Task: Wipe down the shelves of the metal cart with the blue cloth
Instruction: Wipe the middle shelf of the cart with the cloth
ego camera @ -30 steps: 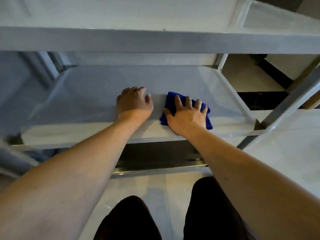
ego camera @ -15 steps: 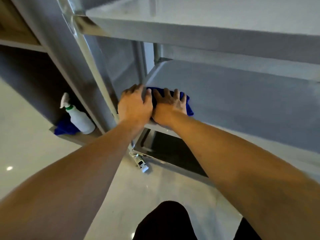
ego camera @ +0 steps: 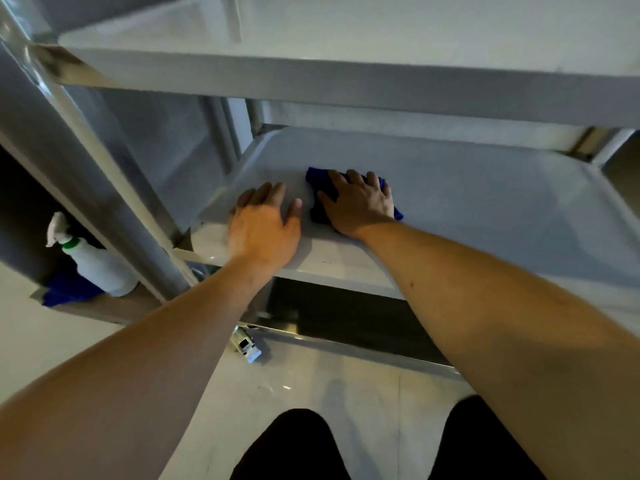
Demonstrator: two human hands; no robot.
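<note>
The metal cart's middle shelf (ego camera: pixel 485 209) lies in front of me under the top shelf (ego camera: pixel 346 77). My right hand (ego camera: pixel 360 202) presses flat on the blue cloth (ego camera: pixel 317 178), which sits on the left part of the middle shelf; most of the cloth is hidden under the palm. My left hand (ego camera: pixel 263 226) rests flat on the bare shelf just left of the cloth, fingers spread, holding nothing.
The cart's upright post (ego camera: pixel 104 188) stands at the left. Behind it, on a low ledge, are a white spray bottle (ego camera: pixel 97 265) with a green collar and another blue cloth (ego camera: pixel 65 294). A caster wheel (ego camera: pixel 246 346) shows below the shelf. My dark-trousered knees (ego camera: pixel 298 445) are above the pale floor.
My hands and the cloth slid from mid-shelf to its left end, then the right hand moved the cloth slightly right, away from the left hand. My view swung left.
</note>
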